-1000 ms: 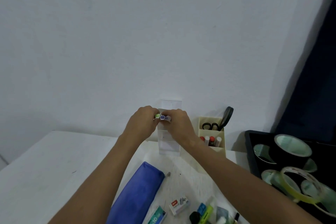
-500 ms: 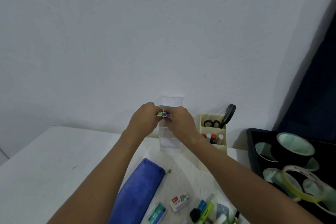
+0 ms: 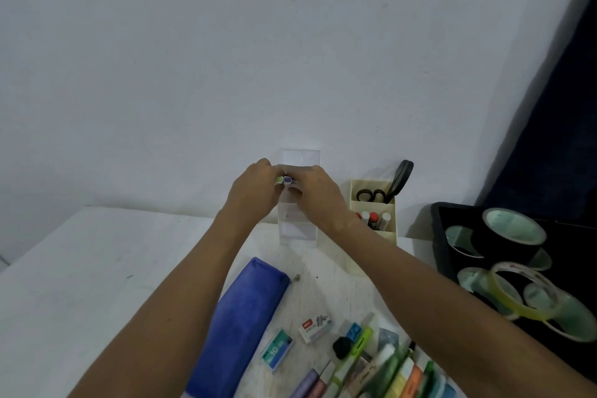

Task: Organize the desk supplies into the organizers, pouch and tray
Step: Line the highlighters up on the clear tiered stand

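A clear acrylic organizer (image 3: 298,231) stands against the wall at the desk's far edge. Both hands are raised over its upper tiers. My left hand (image 3: 255,191) pinches a green-capped marker (image 3: 278,180). My right hand (image 3: 318,195) grips a purple-capped marker (image 3: 287,179) right beside it. The two caps touch just above the organizer's top step. The marker bodies are hidden by my fingers. A blue pouch (image 3: 239,323) lies on the desk below my left forearm.
A cream organizer (image 3: 371,223) holds scissors (image 3: 371,194) and glue sticks. At the right, a black tray (image 3: 445,236) carries several tape rolls (image 3: 513,229). Staple boxes (image 3: 315,328), highlighters (image 3: 357,349) and sticky notes lie near the desk's front edge.
Both hands with the two markers have crept slightly up and toward the organizer's top tier; the camera view shifted a little. The grips are unchanged.
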Motion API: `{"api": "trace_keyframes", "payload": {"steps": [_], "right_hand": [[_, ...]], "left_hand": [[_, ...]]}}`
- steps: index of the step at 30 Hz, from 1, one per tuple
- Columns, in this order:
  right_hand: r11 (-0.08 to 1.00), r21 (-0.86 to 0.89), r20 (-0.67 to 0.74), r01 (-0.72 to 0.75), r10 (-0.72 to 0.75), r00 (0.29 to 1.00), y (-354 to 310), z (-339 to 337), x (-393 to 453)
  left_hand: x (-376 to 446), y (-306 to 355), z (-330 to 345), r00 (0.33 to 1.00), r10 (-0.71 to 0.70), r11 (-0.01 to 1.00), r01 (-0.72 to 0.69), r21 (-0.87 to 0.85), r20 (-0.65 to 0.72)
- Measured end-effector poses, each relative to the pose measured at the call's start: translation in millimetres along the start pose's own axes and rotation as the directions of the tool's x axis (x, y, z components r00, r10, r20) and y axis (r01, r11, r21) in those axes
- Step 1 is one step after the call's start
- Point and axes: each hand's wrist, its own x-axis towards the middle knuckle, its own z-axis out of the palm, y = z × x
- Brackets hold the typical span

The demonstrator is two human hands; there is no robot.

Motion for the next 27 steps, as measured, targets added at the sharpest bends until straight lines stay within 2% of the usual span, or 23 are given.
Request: {"api": "trace_keyframes", "payload": {"steps": [4, 8, 10, 11, 13, 15, 17, 21, 23, 27], "right_hand": [[0.999, 0.014, 0.111, 0.041, -0.042, 0.993, -4.6, -15.9, -2.4], [0.998, 0.066, 0.089, 0.002, -0.008, 0.996, -18.7, -32.1, -28.8], [0.996, 0.093, 0.113, -0.015, 0.005, 0.994, -27.3, -38.2, -51.7], [0.995, 0.101, 0.169, -0.023, 0.005, 0.986, -30.3, -41.0, -65.2], [0.997, 0.074, 0.364, -0.002, -0.025, 0.931, -33.8, -46.3, -98.6], [0.999, 0.025, 0.555, 0.035, -0.043, 0.830, -31.6, -48.5, -128.7], [0.999, 0.026, 0.661, 0.022, -0.034, 0.750, -25.2, -47.0, -157.4], [0.998, 0.053, 0.754, -0.019, -0.027, 0.656, -16.0, -44.0, -197.4], [0.997, 0.074, 0.770, -0.015, -0.048, 0.637, -16.1, -38.7, -211.3], [0.990, 0.142, 0.773, -0.019, -0.099, 0.626, -30.9, -26.1, -225.0]], "left_hand": [[-14.0, 6.1, -3.1, 0.998, 0.034, 0.998, -0.037, 0.049, 0.049], [-50.0, 14.6, -14.2, 0.998, 0.036, 0.999, -0.037, -0.034, -0.051], [-74.6, 19.3, -17.2, 1.000, -0.007, 0.995, 0.007, -0.104, -0.002], [-86.9, 19.9, -16.2, 0.998, -0.032, 0.992, 0.039, -0.123, 0.058], [-115.3, 21.3, -10.7, 0.975, -0.079, 0.987, 0.106, -0.121, 0.206], [-141.0, 23.3, -5.8, 0.930, -0.123, 0.983, 0.161, -0.084, 0.347], [-170.0, 27.9, -0.5, 0.868, -0.138, 0.980, 0.188, -0.059, 0.477], [-220.5, 30.6, 12.7, 0.743, -0.112, 0.968, 0.232, -0.096, 0.660], [-238.3, 30.0, 20.3, 0.699, -0.131, 0.959, 0.269, -0.089, 0.703], [-257.3, 31.1, 26.2, 0.720, -0.181, 0.930, 0.347, -0.122, 0.671]]}}
